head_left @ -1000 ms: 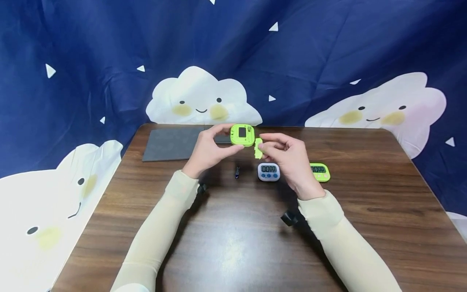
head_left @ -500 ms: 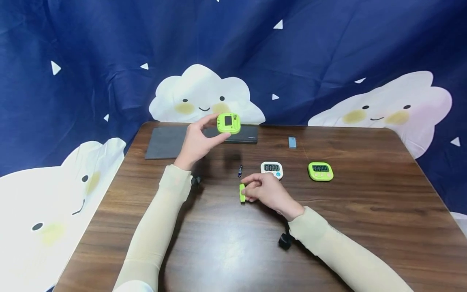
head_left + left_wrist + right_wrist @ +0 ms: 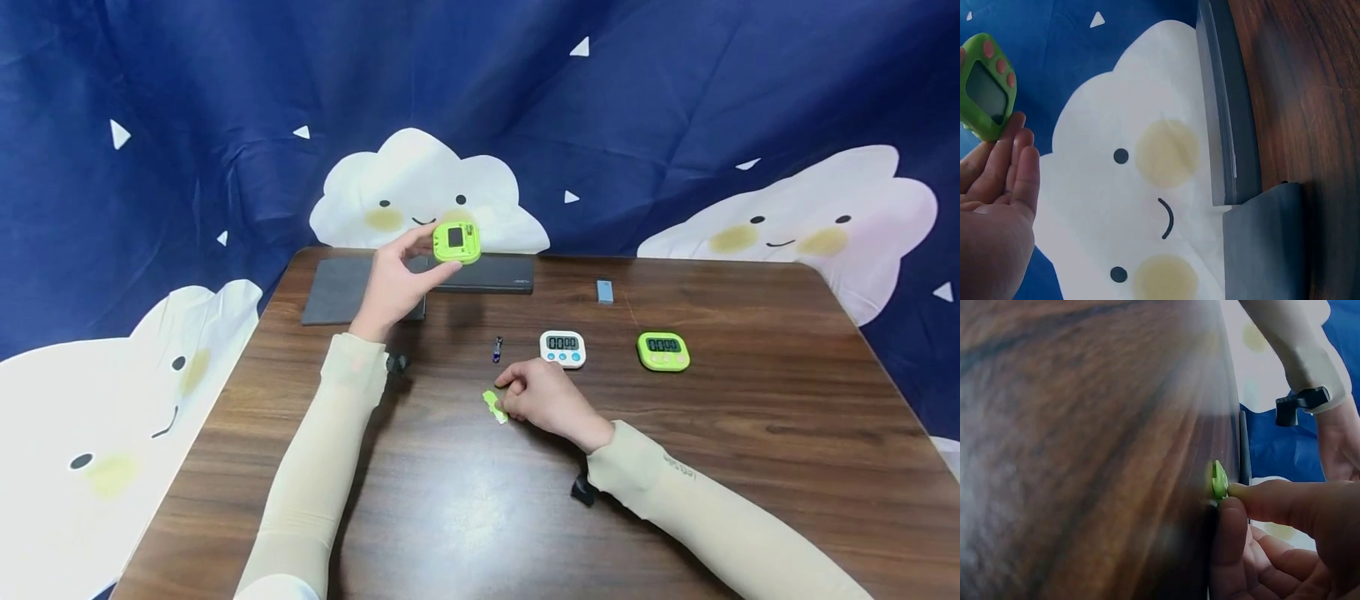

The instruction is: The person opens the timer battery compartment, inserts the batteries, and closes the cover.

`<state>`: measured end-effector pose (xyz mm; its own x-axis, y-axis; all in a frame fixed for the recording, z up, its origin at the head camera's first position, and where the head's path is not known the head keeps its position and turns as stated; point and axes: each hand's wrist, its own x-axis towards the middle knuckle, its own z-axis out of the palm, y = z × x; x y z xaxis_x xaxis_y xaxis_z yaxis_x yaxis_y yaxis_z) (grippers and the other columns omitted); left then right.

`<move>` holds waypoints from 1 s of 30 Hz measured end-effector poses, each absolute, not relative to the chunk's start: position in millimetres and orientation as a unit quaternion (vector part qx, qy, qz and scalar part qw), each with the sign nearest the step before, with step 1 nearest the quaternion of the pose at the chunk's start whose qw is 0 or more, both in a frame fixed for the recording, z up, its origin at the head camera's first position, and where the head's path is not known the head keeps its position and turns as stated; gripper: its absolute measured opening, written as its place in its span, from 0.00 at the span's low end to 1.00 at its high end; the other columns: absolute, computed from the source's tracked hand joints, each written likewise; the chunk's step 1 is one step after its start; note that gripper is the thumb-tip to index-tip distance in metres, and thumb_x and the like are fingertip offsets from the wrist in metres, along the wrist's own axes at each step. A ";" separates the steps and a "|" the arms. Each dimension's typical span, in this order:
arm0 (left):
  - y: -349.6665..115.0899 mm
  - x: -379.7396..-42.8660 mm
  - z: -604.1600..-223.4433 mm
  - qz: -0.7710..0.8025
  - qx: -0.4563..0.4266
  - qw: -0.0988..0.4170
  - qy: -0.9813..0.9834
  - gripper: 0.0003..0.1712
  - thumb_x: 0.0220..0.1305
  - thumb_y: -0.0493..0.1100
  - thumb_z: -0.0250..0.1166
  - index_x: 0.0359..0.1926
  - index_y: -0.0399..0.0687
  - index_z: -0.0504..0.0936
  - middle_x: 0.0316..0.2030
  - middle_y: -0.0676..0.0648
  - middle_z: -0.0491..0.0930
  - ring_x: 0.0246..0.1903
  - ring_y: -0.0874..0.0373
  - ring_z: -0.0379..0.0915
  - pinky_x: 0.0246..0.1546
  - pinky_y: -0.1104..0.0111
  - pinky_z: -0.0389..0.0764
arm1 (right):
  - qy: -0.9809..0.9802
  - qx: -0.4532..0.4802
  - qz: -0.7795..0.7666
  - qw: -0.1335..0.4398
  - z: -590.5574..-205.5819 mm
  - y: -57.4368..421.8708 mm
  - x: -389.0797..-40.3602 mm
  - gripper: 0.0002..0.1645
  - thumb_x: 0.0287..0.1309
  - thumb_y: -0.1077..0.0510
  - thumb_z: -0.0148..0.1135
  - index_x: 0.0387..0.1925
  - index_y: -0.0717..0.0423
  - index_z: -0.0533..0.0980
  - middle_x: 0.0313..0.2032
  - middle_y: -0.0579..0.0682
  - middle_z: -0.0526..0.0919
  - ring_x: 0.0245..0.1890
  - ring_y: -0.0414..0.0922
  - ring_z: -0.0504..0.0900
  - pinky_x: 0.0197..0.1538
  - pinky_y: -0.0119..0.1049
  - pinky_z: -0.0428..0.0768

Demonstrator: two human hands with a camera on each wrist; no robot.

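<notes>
My left hand (image 3: 393,283) holds a green digital timer (image 3: 457,242) up over the back of the table, thumb below and fingers at the far side. Its back, with an uncovered battery compartment, faces the head camera. The left wrist view shows the timer's front (image 3: 986,90), with a blank screen and pink buttons. Low at the tabletop, my right hand (image 3: 551,398) pinches a small green battery cover (image 3: 492,405) by one edge. In the right wrist view the cover (image 3: 1219,481) sits at the tips of thumb and forefinger. A small dark-blue battery (image 3: 497,349) lies just beyond.
A white timer (image 3: 562,349) with blue buttons lies behind my right hand, and another green timer (image 3: 663,352) farther right. A small light-blue block (image 3: 604,291) is at the back. Dark flat cases (image 3: 333,292) lie at the back left, before a cloud-patterned curtain (image 3: 480,67).
My right hand has carried the battery cover from beside the timer down toward me to the tabletop, where the cover now lies flatter. My left hand has drawn the timer left and farther back.
</notes>
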<state>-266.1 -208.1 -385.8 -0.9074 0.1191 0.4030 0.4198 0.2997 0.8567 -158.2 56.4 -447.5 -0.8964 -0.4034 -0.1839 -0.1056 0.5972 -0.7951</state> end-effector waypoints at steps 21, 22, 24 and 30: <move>-220.1 -269.8 -386.6 -0.575 -0.160 0.151 -0.788 0.35 0.64 0.43 0.83 0.72 0.50 0.86 0.57 0.40 0.91 0.57 0.52 0.86 0.67 0.57 0.84 | 0.957 -0.198 -0.209 0.042 -425.2 56.9 -207.3 0.40 0.58 0.43 0.86 0.64 0.62 0.85 0.55 0.57 0.89 0.61 0.60 0.84 0.66 0.57 0.76; -220.0 -269.8 -386.3 -0.574 -0.160 0.153 -0.789 0.35 0.64 0.43 0.83 0.72 0.50 0.86 0.57 0.40 0.91 0.57 0.52 0.86 0.68 0.56 0.84 | 0.958 -0.202 -0.200 0.049 -426.6 55.8 -209.4 0.40 0.58 0.42 0.86 0.64 0.62 0.85 0.56 0.57 0.88 0.62 0.60 0.84 0.66 0.57 0.76; -219.3 -270.7 -386.4 -0.572 -0.163 0.154 -0.789 0.35 0.65 0.43 0.83 0.72 0.50 0.85 0.58 0.40 0.91 0.58 0.52 0.86 0.68 0.56 0.84 | 0.960 -0.203 -0.184 0.058 -429.6 54.0 -212.1 0.40 0.57 0.41 0.86 0.64 0.60 0.85 0.57 0.56 0.88 0.62 0.59 0.84 0.67 0.57 0.75; -217.2 -271.1 -385.2 -0.574 -0.166 0.150 -0.788 0.35 0.65 0.43 0.83 0.73 0.49 0.85 0.58 0.40 0.91 0.58 0.51 0.86 0.69 0.54 0.83 | 0.964 -0.198 -0.169 0.057 -434.1 49.9 -215.4 0.37 0.57 0.40 0.86 0.62 0.56 0.88 0.55 0.53 0.89 0.60 0.56 0.84 0.67 0.57 0.74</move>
<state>-271.1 -217.2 -385.2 -0.9001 0.0900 0.4263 0.4334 0.2855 0.8548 -215.4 49.9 -434.1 -0.9151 -0.4009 -0.0433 -0.3622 0.8644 -0.3488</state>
